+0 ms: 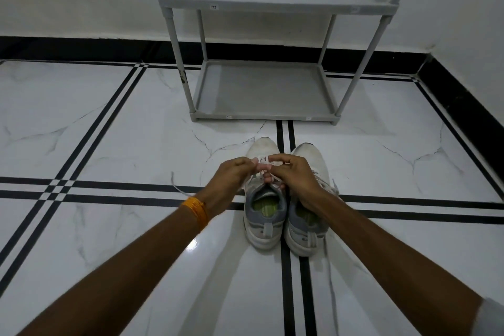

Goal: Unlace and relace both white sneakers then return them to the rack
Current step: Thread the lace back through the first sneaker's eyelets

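Both hands' fingers (pixel 256 162) pinch the left sneaker's (pixel 263 199) lace (pixel 268 159); rack (pixel 263 117) labels unreadable

White sneakers (pixel 283 199) with grey collars and green insoles; grey rack (pixel 272 3); white marbled floor (pixel 109 123) with black stripes; orange wristband (pixel 195 211).

The glossy white floor (pixel 109 131) with black stripes carries two white sneakers (pixel 263 226) side by side and a grey rack (pixel 261 114).
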`<state>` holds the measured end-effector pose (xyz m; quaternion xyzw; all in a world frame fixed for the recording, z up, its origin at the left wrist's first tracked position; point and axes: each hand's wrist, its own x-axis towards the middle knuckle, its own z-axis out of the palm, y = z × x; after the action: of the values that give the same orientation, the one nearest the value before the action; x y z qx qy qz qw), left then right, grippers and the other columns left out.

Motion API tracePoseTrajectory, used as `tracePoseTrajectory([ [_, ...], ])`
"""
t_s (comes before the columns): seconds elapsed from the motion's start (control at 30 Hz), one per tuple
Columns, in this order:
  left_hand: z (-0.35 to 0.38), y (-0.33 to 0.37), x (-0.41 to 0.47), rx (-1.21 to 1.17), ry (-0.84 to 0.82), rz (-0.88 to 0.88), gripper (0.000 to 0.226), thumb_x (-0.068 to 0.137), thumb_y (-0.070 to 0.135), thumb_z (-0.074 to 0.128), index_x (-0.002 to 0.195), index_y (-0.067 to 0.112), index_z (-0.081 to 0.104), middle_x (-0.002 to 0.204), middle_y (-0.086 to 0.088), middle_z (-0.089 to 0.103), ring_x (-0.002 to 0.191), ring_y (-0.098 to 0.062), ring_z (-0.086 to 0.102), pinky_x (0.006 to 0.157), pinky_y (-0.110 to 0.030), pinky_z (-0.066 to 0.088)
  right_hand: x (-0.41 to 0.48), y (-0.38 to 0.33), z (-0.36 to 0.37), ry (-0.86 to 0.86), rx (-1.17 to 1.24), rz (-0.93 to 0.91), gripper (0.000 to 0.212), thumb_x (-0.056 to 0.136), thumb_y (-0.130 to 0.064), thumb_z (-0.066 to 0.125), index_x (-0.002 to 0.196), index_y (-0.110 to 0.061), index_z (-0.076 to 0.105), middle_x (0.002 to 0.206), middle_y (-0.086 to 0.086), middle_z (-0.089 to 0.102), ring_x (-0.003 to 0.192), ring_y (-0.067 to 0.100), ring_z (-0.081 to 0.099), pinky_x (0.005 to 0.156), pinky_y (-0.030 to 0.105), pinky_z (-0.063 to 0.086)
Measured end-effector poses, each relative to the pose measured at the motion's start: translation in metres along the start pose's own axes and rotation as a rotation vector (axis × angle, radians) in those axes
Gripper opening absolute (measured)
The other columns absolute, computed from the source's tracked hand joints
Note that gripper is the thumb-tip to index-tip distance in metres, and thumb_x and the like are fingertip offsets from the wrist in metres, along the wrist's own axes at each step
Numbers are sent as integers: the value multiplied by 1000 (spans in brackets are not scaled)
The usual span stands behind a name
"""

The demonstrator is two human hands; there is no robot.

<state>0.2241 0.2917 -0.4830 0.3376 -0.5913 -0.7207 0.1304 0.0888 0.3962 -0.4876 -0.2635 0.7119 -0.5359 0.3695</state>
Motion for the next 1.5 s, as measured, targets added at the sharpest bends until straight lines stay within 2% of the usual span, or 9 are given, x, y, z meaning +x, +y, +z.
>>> tracePoseTrajectory([
  [0.17,5,-17,7,2,170,171,17,89,21,67,100,9,73,101,-11,75,100,-31,69,90,-47,56,-4,-6,-4,-109,11,25,33,86,-6,70,116,-18,62,90,23,74,74,26,66,50,21,48],
  [0.37,23,-19,11,386,266,508,17,88,16,68,102,10,74,97,-6,76,88,-11,69,84,-18,55,-4,-8,-4,-155,1,0,33,86,5,63,107,-20,64,83,21,71,74,27,66,55,23,53],
  [0.57,25,-25,12,647,299,693,18,93,17,60,108,17,70,101,-2,74,87,-8,66,83,-19,54,-4,-6,-3,-152,-35,7,32,88,5,62,116,-11,63,74,9,71,64,22,65,68,35,57],
  [0.77,26,-17,14,620,298,616,20,88,12,66,100,21,53,77,-1,73,68,-9,69,65,-23,58,-4,-11,-5,-187,-79,17,40,87,8,61,122,-11,59,87,16,70,79,24,70,73,34,61],
  [0.97,26,-13,18,361,451,340,40,69,21,85,91,11,54,70,-1,65,63,-10,63,59,-20,50,-7,-11,-4,-191,-125,-15,42,84,9,64,119,-13,61,82,20,70,64,19,67,65,29,59],
  [1.07,26,-11,22,301,273,148,40,78,28,78,107,12,55,85,-2,61,73,-10,57,64,-22,47,-10,-11,-3,-191,-162,-34,39,85,7,64,117,-15,62,85,23,71,65,20,68,69,32,59],
  [1.17,25,-13,25,392,130,188,22,88,28,68,102,11,64,95,-8,68,83,-16,61,69,-20,47,-13,-12,-1,-187,-145,-69,37,85,10,62,115,-13,63,82,22,69,67,16,69,69,28,60],
  [1.33,24,-19,21,358,266,219,22,84,26,73,89,7,62,83,-3,67,75,-15,63,65,-17,49,-17,-4,3,-93,-96,-101,29,82,6,67,103,-13,60,85,27,71,82,36,72,79,45,60],
  [1.5,26,-16,16,549,328,407,16,86,24,70,90,8,70,89,-9,73,77,-17,64,73,-18,50,-23,6,11,54,-97,-122,25,82,0,71,99,-15,59,85,12,74,78,21,74,75,38,62],
])
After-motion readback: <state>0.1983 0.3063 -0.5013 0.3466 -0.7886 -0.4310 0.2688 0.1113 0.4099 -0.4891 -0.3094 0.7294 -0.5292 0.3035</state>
